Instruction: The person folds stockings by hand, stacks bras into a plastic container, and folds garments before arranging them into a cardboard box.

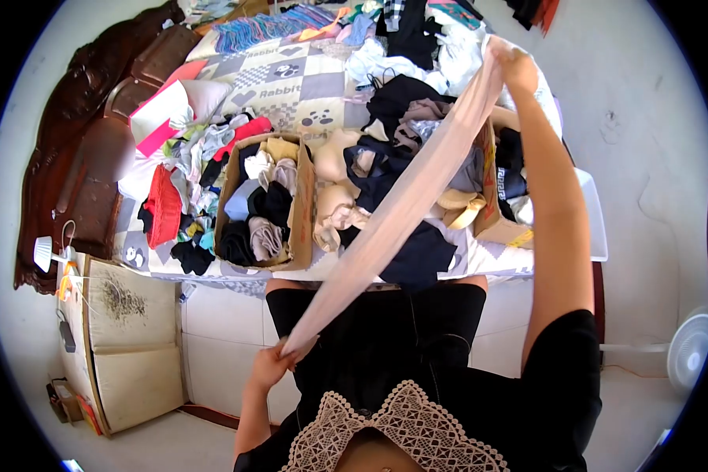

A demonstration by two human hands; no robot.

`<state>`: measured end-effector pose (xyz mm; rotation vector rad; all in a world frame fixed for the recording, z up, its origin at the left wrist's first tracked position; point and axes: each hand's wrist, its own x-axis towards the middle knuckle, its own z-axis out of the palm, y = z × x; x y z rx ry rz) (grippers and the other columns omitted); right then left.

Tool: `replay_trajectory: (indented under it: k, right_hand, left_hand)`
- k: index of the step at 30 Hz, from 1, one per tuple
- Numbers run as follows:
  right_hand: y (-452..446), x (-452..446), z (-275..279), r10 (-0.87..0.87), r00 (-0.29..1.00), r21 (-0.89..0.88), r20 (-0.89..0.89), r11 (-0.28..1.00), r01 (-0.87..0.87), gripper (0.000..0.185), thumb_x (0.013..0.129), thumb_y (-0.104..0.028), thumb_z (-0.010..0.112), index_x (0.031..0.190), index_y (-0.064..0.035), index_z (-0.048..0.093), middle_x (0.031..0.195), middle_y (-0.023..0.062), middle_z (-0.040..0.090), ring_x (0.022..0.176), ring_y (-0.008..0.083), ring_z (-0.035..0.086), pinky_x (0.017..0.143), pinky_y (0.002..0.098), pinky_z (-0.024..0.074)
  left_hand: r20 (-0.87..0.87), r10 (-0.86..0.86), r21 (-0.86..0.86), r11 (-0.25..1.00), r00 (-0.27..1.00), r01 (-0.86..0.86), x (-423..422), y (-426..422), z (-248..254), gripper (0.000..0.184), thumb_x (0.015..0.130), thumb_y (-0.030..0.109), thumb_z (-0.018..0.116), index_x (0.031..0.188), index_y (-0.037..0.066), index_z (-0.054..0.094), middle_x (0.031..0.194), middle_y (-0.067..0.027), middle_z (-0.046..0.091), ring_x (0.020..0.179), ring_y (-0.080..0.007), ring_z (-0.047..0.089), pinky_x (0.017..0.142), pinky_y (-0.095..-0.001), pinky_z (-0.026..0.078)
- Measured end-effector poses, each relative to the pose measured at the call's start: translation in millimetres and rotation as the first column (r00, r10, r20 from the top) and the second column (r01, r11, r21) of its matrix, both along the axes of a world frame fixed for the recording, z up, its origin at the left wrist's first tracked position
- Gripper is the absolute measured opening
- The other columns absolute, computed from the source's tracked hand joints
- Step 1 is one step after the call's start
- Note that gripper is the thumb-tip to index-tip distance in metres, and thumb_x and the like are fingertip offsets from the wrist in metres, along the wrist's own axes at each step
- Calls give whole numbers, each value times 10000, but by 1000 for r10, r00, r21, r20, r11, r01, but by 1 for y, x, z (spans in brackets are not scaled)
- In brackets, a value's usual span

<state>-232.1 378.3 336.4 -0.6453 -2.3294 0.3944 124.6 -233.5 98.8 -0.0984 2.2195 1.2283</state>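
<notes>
Right grip (518, 72) raised, left grip (270, 367) low by my lap — I pinch the two ends of a long strip of sheer pale pink fabric (405, 212), drawn out straight on a slant between them. It hangs above the bed (299, 94), crossing in front of a heap of dark clothing (421, 256). On the bed, one cardboard box (302, 224) of folded clothes stands to the left, another box (502, 228) under my right forearm.
</notes>
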Motion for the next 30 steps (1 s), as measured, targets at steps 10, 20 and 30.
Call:
replay_trajectory:
  k: [10, 20, 30]
  right_hand:
    - [-148, 108, -229, 616, 782, -267, -94, 741, -615, 151, 738, -130, 657, 853, -33, 646, 884, 151, 605, 873, 320, 587, 768, 396, 477]
    - [-317, 301, -216, 978, 50, -448, -204, -48, -893, 452, 863, -377, 551, 1225, -109, 511, 1178, 136, 545, 1110, 305, 479, 947, 434, 352]
    - [-259, 348, -199, 886, 401, -716, -232, 123, -687, 224, 930, -241, 495, 925, -46, 606, 758, 91, 568, 699, 223, 557, 673, 320, 443]
  left_hand:
    - [322, -24, 463, 876, 947, -135, -25, 54, 31, 325, 962, 288, 471, 836, 13, 590, 576, -6, 501, 484, -80, 476, 478, -224, 443]
    - [-37, -479, 85, 873, 877, 481, -51, 104, 93, 265, 852, 280, 631, 884, 16, 628, 693, -131, 633, 582, -175, 618, 560, -303, 456]
    - [-843, -316, -115, 896, 435, 428, -134, 176, 135, 167, 645, 46, 721, 789, 64, 639, 748, -67, 594, 711, -271, 573, 628, -367, 448]
